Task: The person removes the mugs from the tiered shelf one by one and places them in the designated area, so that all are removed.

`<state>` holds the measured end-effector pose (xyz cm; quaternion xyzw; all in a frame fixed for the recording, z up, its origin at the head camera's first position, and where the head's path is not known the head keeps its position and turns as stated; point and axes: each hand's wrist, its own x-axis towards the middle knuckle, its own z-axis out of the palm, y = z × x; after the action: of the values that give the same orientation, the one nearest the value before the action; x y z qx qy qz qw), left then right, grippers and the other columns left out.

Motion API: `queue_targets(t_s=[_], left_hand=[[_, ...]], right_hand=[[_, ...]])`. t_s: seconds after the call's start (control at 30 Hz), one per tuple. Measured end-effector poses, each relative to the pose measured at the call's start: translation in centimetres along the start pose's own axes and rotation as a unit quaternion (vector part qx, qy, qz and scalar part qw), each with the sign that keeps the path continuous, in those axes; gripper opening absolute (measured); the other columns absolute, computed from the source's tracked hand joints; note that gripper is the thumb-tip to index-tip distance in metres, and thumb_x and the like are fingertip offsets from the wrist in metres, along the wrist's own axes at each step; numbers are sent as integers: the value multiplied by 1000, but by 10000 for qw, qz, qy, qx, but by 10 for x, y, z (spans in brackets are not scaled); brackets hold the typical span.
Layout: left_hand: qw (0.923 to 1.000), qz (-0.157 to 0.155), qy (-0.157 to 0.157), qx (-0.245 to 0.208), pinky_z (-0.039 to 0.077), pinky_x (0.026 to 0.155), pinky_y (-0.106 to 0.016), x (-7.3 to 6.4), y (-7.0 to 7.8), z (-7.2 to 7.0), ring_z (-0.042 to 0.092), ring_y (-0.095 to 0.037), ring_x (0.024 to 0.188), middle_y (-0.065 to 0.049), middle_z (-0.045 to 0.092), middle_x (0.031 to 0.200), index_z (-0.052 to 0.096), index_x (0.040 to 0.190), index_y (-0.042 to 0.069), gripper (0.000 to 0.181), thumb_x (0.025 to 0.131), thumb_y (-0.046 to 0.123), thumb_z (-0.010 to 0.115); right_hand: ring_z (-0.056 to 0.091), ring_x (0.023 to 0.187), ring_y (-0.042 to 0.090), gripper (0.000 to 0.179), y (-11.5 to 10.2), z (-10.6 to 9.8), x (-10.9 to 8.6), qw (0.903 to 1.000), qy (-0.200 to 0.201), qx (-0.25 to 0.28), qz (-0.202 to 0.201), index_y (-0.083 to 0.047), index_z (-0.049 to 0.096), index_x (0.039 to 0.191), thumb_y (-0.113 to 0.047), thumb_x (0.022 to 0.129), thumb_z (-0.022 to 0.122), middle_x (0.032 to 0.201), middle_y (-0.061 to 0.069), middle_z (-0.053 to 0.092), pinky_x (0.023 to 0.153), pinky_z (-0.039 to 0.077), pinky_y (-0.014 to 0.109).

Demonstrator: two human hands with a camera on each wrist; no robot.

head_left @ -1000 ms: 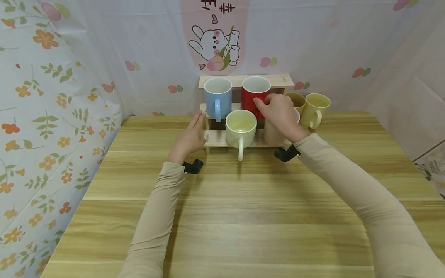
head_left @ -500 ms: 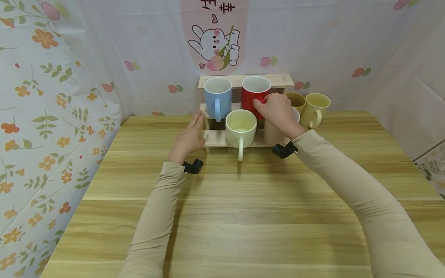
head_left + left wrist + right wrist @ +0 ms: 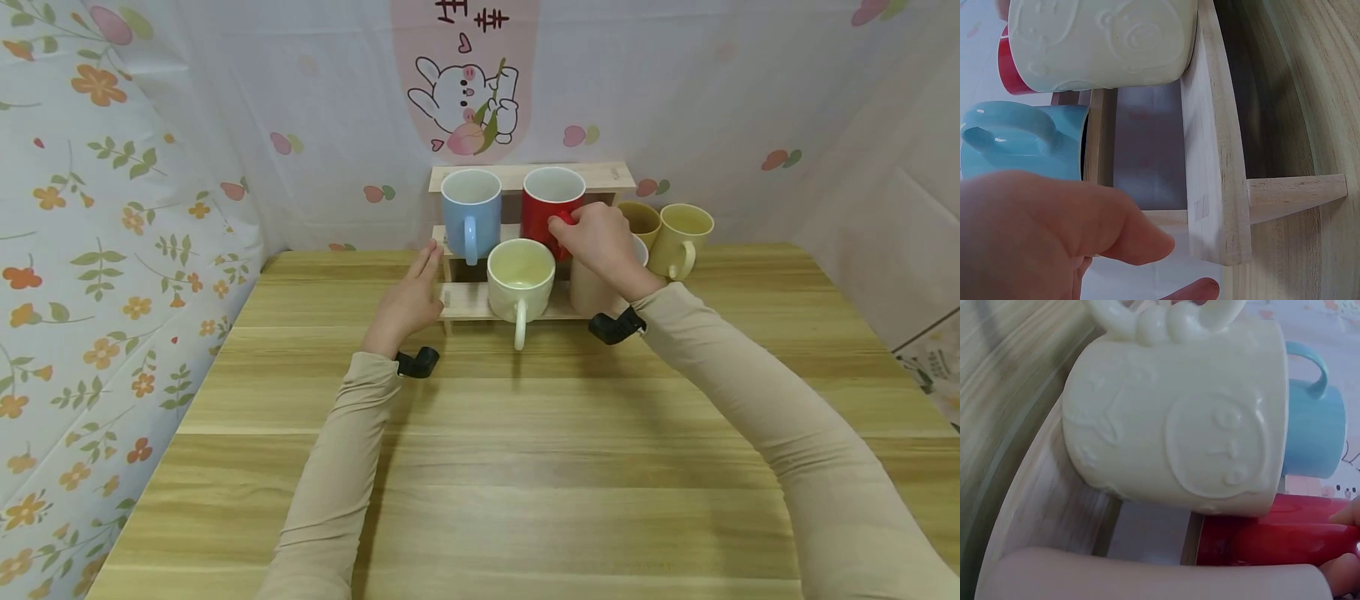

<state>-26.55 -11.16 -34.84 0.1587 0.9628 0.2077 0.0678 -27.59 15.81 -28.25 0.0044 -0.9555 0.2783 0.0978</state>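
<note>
My right hand (image 3: 600, 242) pinches the handle of a red mug (image 3: 542, 212), which stands on the middle level of a stepped wooden rack (image 3: 588, 175). In the right wrist view, fingertips (image 3: 1340, 574) lie against this red mug (image 3: 1260, 540). My left hand (image 3: 405, 308) is at the rack's left end with its fingers extended, holding nothing. Close above the left thumb (image 3: 1141, 240) is a light blue mug (image 3: 1016, 137), left of the red one. A cream mug (image 3: 517, 292) with embossed faces stands on the lower front level, beside a pale pinkish mug (image 3: 588, 287) partly hidden by my right hand.
Two yellowish mugs, one darker (image 3: 637, 215) and one lighter (image 3: 681, 233), stand on the table right of the rack. A patterned cloth (image 3: 315, 100) hangs behind the rack. The wood-grain table (image 3: 525, 467) stretches in front.
My right wrist has shifted very slightly up and to the left while the hand keeps the red mug's handle. The left hand and the mugs stay practically where they were.
</note>
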Motion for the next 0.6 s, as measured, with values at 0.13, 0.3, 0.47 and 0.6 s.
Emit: queue_targets(t_s=[0.13, 0.3, 0.47, 0.6], left_hand=[[10000, -1, -4, -39, 34, 50, -27, 0, -1, 0, 39, -17, 52, 5, -5, 162, 2, 155, 17, 83, 89, 8, 51], [10000, 2, 16, -59, 34, 50, -27, 0, 0, 0, 39, -17, 53, 5, -5, 162, 2, 155, 16, 84, 88, 7, 51], [10000, -3, 33, -41, 35, 51, -27, 0, 0, 1, 39, -18, 53, 4, -4, 162, 2, 155, 16, 83, 88, 7, 51], [10000, -5, 27, -47, 35, 51, -27, 0, 0, 1, 39, -17, 53, 4, -5, 162, 2, 155, 16, 83, 89, 8, 51]], right_hand=[[47, 57, 19, 48, -1, -2, -1, 9997, -95, 207, 109, -7, 53, 56, -40, 91, 51, 48, 1, 48, 48, 31, 26], [47, 51, 16, 50, 0, -6, -3, 9977, -393, 501, 210, -3, 62, 63, -44, 91, 54, 48, 0, 50, 46, 32, 26], [39, 44, 13, 49, 1, -11, -4, 9889, -915, 1046, 518, -5, 69, 76, -49, 91, 54, 44, -2, 43, 45, 26, 27], [35, 42, 12, 48, 2, -13, -5, 9800, -1211, 1424, 686, -5, 68, 84, -50, 92, 53, 43, -2, 39, 43, 23, 27]])
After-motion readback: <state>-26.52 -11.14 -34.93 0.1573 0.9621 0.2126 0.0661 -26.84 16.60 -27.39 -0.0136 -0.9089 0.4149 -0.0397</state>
